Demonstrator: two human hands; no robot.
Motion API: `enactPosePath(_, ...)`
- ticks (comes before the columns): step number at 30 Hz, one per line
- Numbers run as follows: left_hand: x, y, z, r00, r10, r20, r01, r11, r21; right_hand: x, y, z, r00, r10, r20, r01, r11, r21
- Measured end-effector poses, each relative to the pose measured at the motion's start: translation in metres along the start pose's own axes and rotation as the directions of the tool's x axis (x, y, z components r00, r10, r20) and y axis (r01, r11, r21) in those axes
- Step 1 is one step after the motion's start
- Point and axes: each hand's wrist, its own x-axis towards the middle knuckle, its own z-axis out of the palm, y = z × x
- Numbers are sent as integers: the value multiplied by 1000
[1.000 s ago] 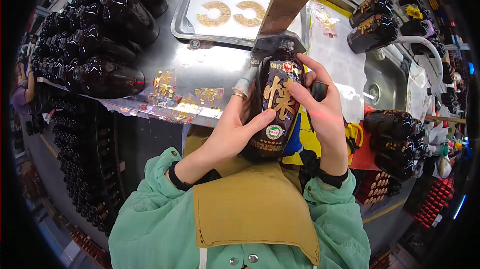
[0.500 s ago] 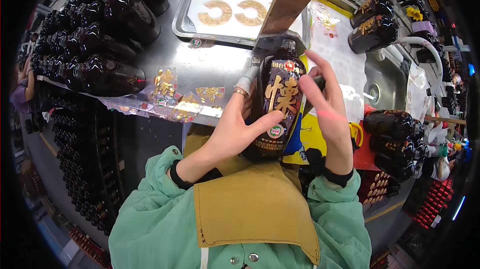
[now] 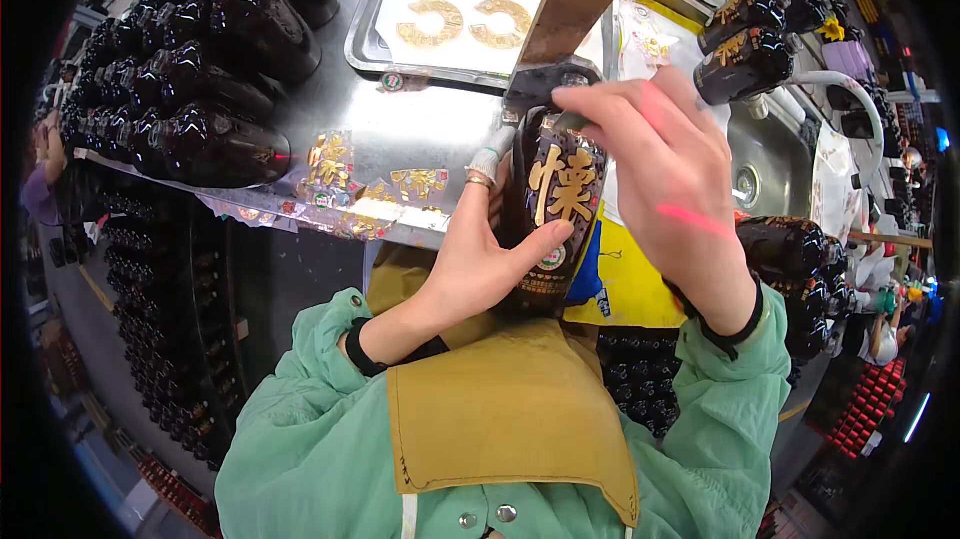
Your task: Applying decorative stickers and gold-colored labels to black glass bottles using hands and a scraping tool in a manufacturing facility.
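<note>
A dark glass bottle [image 3: 565,194] with gold lettering on its front leans at the table's near edge, its base towards me. My left hand [image 3: 475,239] is closed round its left side, the thumb pressed on the front near a small round green-and-white sticker [image 3: 552,258]. White wrapping covers one left fingertip, and a ring sits on that hand. My right hand [image 3: 665,159] is bent over the bottle's upper right, fingers pinched at the shoulder just above the lettering. A dark flat piece [image 3: 570,122] shows under those fingertips; its kind is hard to make out.
Gold stickers on clear film [image 3: 330,169] lie left of the bottle. Behind is a metal tray [image 3: 362,44] with gold C-shaped pieces [image 3: 430,24]. Dark bottles [image 3: 215,149] crowd the left. A wooden post [image 3: 575,4] rises behind the bottle; a sink [image 3: 765,164] is at right.
My right hand has moved from the bottle's right side up over its shoulder, carrying the dark flat piece. My left hand keeps its hold, with the bottle turned slightly.
</note>
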Motion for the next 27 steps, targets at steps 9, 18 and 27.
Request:
enactPosePath(9, 13, 10, -18, 986, -117, 121, 138, 973, -185, -4, 11, 4, 993, 50, 110, -63, 991, 121)
enactPosePath(18, 19, -5, -16, 996, -72, 51, 70, 997, 35, -29, 21, -17, 942, 253, -218, -221, 962, 161)
enactPosePath(27, 12, -1, -12, 991, -120, 65, 115, 991, 75, -49, 10, -14, 917, 323, -234, -247, 921, 301)
